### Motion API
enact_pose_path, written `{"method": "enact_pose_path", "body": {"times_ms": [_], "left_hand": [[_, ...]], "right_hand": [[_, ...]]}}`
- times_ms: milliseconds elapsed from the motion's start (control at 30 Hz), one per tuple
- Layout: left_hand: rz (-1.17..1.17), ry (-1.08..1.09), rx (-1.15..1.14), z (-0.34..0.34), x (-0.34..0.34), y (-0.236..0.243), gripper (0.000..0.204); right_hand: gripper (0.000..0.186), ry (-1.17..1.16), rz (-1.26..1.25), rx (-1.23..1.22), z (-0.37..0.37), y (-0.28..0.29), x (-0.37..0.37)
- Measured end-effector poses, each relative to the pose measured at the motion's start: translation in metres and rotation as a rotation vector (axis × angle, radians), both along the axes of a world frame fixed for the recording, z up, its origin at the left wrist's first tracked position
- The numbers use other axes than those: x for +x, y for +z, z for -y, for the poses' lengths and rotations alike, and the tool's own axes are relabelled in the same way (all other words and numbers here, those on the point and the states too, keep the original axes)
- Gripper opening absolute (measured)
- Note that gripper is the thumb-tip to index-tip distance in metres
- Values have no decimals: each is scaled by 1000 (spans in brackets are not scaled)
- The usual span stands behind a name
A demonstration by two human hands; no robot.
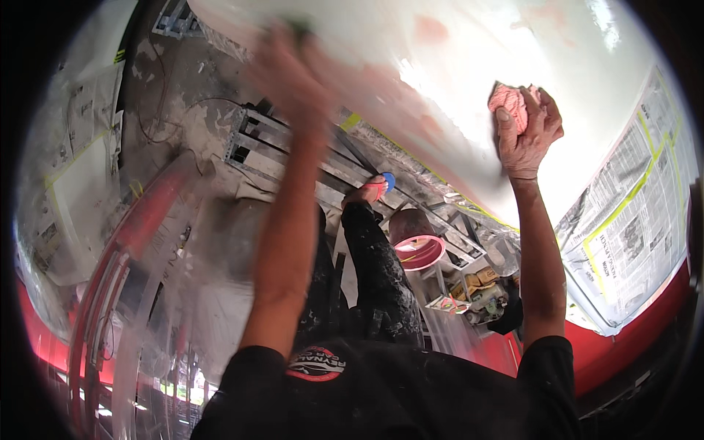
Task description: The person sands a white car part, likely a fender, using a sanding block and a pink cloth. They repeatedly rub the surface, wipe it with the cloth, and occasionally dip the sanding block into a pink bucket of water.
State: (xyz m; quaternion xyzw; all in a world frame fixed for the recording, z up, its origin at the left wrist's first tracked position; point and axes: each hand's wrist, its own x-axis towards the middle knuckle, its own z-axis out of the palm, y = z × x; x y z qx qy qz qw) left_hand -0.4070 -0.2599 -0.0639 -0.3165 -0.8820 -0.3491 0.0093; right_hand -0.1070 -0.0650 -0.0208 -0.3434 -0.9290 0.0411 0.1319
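Note:
A large pale white car panel (469, 44) with pinkish patches curves across the upper part of the view. On its right side my right hand (529, 136) is closed round a crumpled pink cloth (511, 104), which rests on the panel. My left hand (293, 77) is at the panel's upper left, smeared by motion. A dark green thing (297, 28) shows at its fingertips, too blurred to name. How those fingers are set I cannot make out.
Newspaper masking (631, 227) with yellow tape covers the right side. Below the panel stand a metal frame (257, 136), a dark pink bucket (416, 238) and a holder with bottles (484, 301). Plastic sheeting (220, 257) hangs at left. My foot in a sandal (374, 189) is near the frame.

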Motion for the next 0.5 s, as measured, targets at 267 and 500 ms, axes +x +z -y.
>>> {"method": "enact_pose_path", "body": {"times_ms": [267, 500], "left_hand": [[-268, -399, -94, -3, 60, 6, 44], [-128, -315, -8, 9, 166, 18, 44]], "right_hand": [[56, -14, -12, 15, 3, 0, 2], [58, -12, -65, 16, 2, -3, -2]]}}
